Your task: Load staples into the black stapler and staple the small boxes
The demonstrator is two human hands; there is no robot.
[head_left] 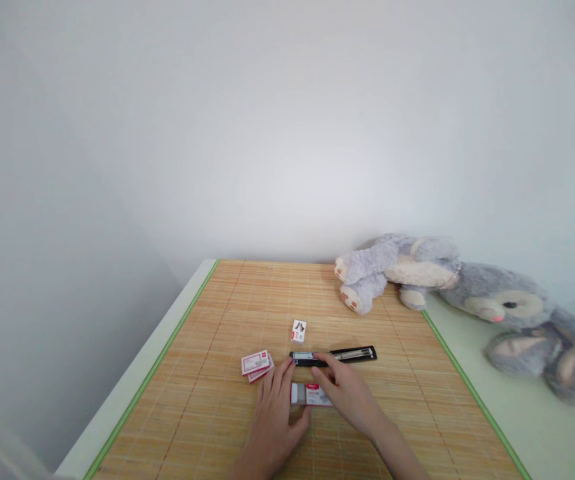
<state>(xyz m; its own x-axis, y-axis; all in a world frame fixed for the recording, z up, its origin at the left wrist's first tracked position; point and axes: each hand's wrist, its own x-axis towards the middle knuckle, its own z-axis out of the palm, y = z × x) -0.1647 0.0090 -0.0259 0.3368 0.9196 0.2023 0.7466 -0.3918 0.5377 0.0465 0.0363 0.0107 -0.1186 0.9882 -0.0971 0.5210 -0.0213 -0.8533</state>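
Note:
A black stapler (351, 354) lies opened out flat on the mat, a metal strip showing along its right half. My right hand (350, 393) reaches over its middle, with index finger and thumb closed at the stapler's near edge. My left hand (274, 413) has its fingers stretched forward, the tips at the stapler's left end and the thumb apart. Between my hands is a clear plastic case (298, 394) with a red-and-white label, partly covered by my right hand. Two small red-and-white boxes (254, 362) overlap just left of my left fingers.
A small white box (298, 331) with a dark picture stands beyond the stapler. The bamboo mat (207, 413) has green edging and covers much of the white table (532, 393). A grey plush rabbit (492, 290) lies along the back right, near the wall.

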